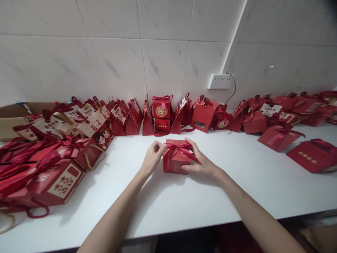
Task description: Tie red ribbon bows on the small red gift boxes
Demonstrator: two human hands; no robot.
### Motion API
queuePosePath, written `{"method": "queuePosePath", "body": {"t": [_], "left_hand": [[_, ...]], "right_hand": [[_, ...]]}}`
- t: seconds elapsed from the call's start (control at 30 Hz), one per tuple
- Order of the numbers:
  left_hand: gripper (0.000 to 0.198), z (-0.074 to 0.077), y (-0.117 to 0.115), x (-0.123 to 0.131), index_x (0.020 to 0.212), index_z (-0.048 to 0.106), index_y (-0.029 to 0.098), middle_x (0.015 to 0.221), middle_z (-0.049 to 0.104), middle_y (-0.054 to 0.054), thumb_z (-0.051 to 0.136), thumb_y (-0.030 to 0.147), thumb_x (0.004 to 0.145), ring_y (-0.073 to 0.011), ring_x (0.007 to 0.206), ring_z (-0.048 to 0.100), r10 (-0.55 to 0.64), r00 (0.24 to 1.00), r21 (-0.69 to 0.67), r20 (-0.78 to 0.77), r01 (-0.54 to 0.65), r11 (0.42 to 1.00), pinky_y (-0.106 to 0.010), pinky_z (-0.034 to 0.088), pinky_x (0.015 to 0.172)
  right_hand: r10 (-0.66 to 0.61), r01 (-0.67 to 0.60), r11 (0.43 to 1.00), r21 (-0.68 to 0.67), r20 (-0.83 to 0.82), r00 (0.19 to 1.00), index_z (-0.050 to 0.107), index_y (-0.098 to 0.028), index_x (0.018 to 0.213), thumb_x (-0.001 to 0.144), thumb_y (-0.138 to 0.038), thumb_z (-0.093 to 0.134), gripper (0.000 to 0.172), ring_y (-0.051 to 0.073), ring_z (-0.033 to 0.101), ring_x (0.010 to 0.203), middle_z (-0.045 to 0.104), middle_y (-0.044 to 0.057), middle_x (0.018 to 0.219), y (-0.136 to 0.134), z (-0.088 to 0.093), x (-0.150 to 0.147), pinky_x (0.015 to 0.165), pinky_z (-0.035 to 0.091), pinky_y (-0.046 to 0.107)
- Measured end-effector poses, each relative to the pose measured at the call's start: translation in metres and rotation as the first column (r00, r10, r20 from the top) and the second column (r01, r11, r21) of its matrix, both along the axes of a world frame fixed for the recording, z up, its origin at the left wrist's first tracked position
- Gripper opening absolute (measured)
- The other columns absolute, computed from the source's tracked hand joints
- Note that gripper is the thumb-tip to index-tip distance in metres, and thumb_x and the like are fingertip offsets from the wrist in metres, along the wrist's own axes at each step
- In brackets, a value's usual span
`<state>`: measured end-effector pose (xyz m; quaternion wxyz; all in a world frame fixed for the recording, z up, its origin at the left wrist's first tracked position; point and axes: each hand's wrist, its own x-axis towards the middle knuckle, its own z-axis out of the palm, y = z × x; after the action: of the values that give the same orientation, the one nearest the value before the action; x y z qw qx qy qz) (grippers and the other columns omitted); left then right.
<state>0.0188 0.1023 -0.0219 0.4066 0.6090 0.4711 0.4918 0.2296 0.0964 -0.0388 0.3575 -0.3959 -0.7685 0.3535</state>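
A small red gift box (176, 166) stands on the white table in front of me, with a dark red ribbon (172, 151) tied in a bow on its top. At the box's left edge, my left hand (154, 154) is closed, thumb and fingers pinching the left part of the bow. My right hand (201, 162) wraps round the right side of the box. Its thumb lies low on the front and its fingers reach up by the ribbon's right tail. The palm side of the right hand is partly hidden.
Red boxes (204, 114) with handles line the tiled wall. A heap of large red boxes (50, 181) lies at left, before a cardboard carton (9, 127). More boxes (313, 154) stand at right. A white power socket (220, 81) with a cable hangs on the wall.
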Motion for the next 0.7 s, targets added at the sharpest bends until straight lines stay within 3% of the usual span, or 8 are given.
{"method": "queuePosePath", "body": {"t": [0.13,0.23,0.3,0.4,0.5,0.57,0.7], "left_hand": [[0.022,0.003,-0.004,0.001,0.073,0.044,0.020,0.073,0.050,0.002,0.060,0.035,0.073,-0.0129,0.067,0.047,0.137,0.947,0.260,-0.292,-0.059,0.964,-0.026,0.037,0.065],[0.014,0.005,-0.005,0.002,0.072,0.050,0.020,0.077,0.054,-0.002,0.051,0.031,0.080,-0.0147,0.072,0.050,0.184,0.923,0.343,-0.339,-0.061,0.937,-0.027,0.040,0.070],[0.021,0.008,-0.005,0.001,0.070,0.053,0.020,0.071,0.056,-0.002,0.047,0.034,0.083,-0.0144,0.068,0.051,0.136,0.944,0.270,-0.300,-0.052,0.961,-0.028,0.041,0.068],[0.034,0.013,-0.004,-0.001,0.061,0.054,0.018,0.050,0.052,0.001,0.047,0.044,0.082,-0.0117,0.050,0.047,0.008,0.989,0.023,-0.148,-0.004,1.000,-0.026,0.040,0.057],[0.036,0.016,-0.002,-0.005,0.055,0.054,0.017,0.037,0.042,0.004,0.053,0.047,0.075,-0.0093,0.038,0.039,-0.093,0.992,-0.214,0.087,0.110,0.971,-0.024,0.036,0.048],[0.032,0.015,0.000,-0.007,0.056,0.054,0.017,0.036,0.042,0.004,0.057,0.045,0.071,-0.0090,0.037,0.040,-0.121,0.974,-0.289,0.190,0.173,0.942,-0.024,0.036,0.046],[0.028,0.011,0.004,-0.010,0.055,0.051,0.017,0.041,0.045,0.003,0.057,0.040,0.070,-0.0094,0.040,0.045,-0.093,0.977,-0.332,0.190,0.153,0.931,-0.024,0.040,0.048]], "right_hand": [[-0.121,0.107,0.946,0.307,0.028,0.992,0.016,-0.027,0.139,0.069,-0.034,0.072,0.091,0.030,0.043,0.123,0.038,0.014,0.131,0.003,-0.008,-0.005,0.100,0.040,0.050],[-0.184,0.149,0.868,0.473,0.028,0.983,0.018,-0.026,0.139,0.067,-0.037,0.074,0.091,0.032,0.039,0.124,0.036,0.015,0.130,0.008,-0.010,-0.004,0.103,0.037,0.052],[-0.212,0.168,0.837,0.520,0.025,0.977,0.019,-0.027,0.138,0.068,-0.037,0.073,0.089,0.032,0.038,0.126,0.034,0.014,0.131,0.010,-0.010,-0.003,0.104,0.035,0.053],[-0.226,0.179,0.817,0.549,0.018,0.974,0.019,-0.028,0.138,0.069,-0.033,0.072,0.088,0.031,0.037,0.126,0.033,0.014,0.132,0.011,-0.009,-0.001,0.105,0.034,0.052],[-0.223,0.175,0.812,0.557,0.018,0.975,0.017,-0.028,0.139,0.068,-0.032,0.072,0.089,0.032,0.038,0.125,0.033,0.014,0.132,0.011,-0.008,0.000,0.104,0.035,0.052],[-0.232,0.188,0.808,0.559,0.008,0.973,0.017,-0.028,0.139,0.068,-0.034,0.073,0.090,0.032,0.039,0.124,0.034,0.014,0.132,0.012,-0.007,0.001,0.102,0.037,0.051],[-0.269,0.241,0.775,0.585,-0.039,0.962,0.018,-0.026,0.139,0.068,-0.036,0.073,0.090,0.032,0.039,0.123,0.035,0.015,0.131,0.014,-0.006,0.003,0.101,0.037,0.051]]}}
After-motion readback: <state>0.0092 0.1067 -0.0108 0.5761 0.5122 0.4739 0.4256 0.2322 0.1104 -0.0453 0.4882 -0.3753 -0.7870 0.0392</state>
